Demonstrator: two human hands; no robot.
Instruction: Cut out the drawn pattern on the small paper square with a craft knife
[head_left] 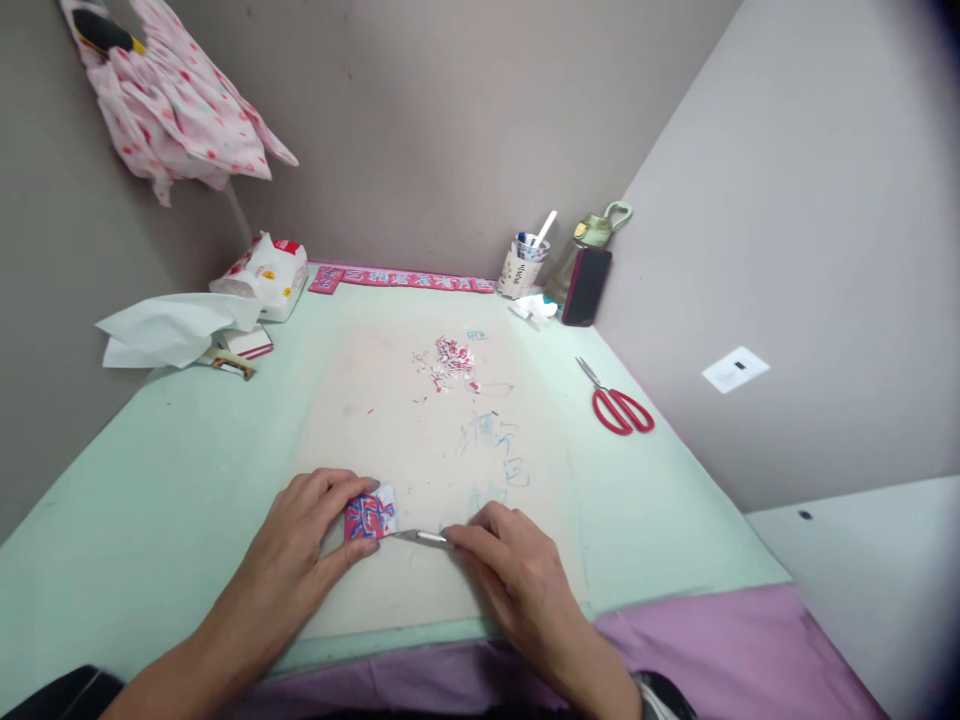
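Between the thumb and fingers of my left hand [315,525] a small square paper card [371,515] is held down on the beige sheet. The card is pink-red with blue-outlined character strokes, and its right part is white. My right hand [517,560] is closed around a slim silver craft knife [424,538]. The blade points left, and its tip is at or very near the card's lower right corner; whether it touches, I cannot tell. The knife's rear end is hidden in my palm.
Red and white paper scraps [452,358] lie heaped on the beige sheet [382,420]. Red-handled scissors [615,400] lie at right. A phone [587,288], green bottle [594,232] and pen cup [523,265] stand behind. Tissues [270,275] and a row of pink cards [420,280] line the back.
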